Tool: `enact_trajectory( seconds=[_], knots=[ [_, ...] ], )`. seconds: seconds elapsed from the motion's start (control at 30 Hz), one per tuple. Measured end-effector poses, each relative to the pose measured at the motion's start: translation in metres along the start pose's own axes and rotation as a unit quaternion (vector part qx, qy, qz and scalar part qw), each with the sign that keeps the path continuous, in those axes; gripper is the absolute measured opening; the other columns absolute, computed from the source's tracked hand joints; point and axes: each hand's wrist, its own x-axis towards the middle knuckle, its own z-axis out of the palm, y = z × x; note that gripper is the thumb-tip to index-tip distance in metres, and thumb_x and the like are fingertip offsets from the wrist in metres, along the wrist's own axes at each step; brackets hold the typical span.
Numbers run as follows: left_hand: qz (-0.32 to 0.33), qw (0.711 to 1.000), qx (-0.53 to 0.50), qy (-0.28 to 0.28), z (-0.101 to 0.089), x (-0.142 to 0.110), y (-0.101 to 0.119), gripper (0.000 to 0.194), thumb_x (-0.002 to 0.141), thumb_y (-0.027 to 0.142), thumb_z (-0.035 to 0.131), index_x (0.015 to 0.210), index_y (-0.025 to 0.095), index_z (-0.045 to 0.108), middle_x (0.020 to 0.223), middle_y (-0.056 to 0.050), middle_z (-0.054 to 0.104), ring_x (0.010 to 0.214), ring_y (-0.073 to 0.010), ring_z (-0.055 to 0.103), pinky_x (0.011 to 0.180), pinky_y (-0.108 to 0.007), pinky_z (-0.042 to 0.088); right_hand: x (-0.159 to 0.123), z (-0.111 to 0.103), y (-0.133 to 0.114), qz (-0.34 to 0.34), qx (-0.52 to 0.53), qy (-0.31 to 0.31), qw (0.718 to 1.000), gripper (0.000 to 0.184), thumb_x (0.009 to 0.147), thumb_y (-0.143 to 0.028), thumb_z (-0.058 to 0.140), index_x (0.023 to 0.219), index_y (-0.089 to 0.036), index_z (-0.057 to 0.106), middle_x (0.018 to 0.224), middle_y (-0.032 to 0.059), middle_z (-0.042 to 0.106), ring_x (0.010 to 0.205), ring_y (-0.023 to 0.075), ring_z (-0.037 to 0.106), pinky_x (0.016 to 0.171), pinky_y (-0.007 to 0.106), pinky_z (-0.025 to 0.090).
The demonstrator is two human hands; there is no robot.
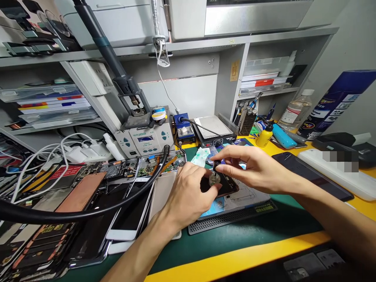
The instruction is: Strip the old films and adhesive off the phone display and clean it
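Note:
My left hand (188, 196) is curled around a small clear glass bottle (214, 179), holding it upright over a dark phone (226, 186) that lies on the green mat (249, 231). My right hand (252, 166) reaches in from the right. Its thumb and forefinger pinch the bottle's small black cap or brush stem (216, 166) right above the bottle's neck. Most of the bottle's body is hidden by my left fingers.
Opened phones and circuit boards (88, 188) crowd the left of the bench, crossed by a thick black hose (88, 213). A soldering station (145, 141), a hot plate (213, 129), a yellow bottle (264, 136), a blue spray can (337, 102) and a white keyboard (337, 172) stand behind and right.

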Motion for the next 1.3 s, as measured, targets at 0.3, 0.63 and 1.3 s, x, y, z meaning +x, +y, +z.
enact_trajectory(
  seconds=[0.3,0.63,1.3],
  knots=[
    [0.004,1.000,0.004,0.004,0.0001,-0.0003,-0.0001,0.011,0.083,0.026,0.073,0.090,0.018,0.069,0.090,-0.006,0.070,0.093,-0.0258,0.058,0.083,-0.043,0.046,0.0005,-0.0018,-0.0035,-0.012,-0.023,0.017,1.000,0.025,0.095,-0.035,0.064,0.112,-0.018,0.074,0.096,0.0064,0.073,0.077,0.0181,0.061,0.067,0.029,0.048],
    [0.004,1.000,0.008,0.005,-0.0005,-0.0007,0.0001,0.013,0.082,0.027,0.073,0.091,0.018,0.069,0.090,-0.006,0.070,0.093,-0.0263,0.058,0.083,-0.043,0.047,-0.0017,-0.0040,-0.0052,-0.019,-0.026,0.025,0.999,0.024,0.095,-0.033,0.065,0.111,-0.017,0.073,0.094,0.0071,0.073,0.076,0.0181,0.060,0.067,0.029,0.047],
    [0.008,1.000,0.008,0.001,-0.0001,0.0001,0.0024,0.011,0.084,0.026,0.071,0.088,0.017,0.067,0.090,-0.007,0.069,0.093,-0.0269,0.058,0.083,-0.044,0.046,-0.0005,0.0036,-0.0045,-0.008,0.011,0.006,1.000,0.025,0.095,-0.035,0.066,0.109,-0.017,0.074,0.096,0.0042,0.074,0.075,0.0148,0.060,0.065,0.025,0.048]
  ],
)
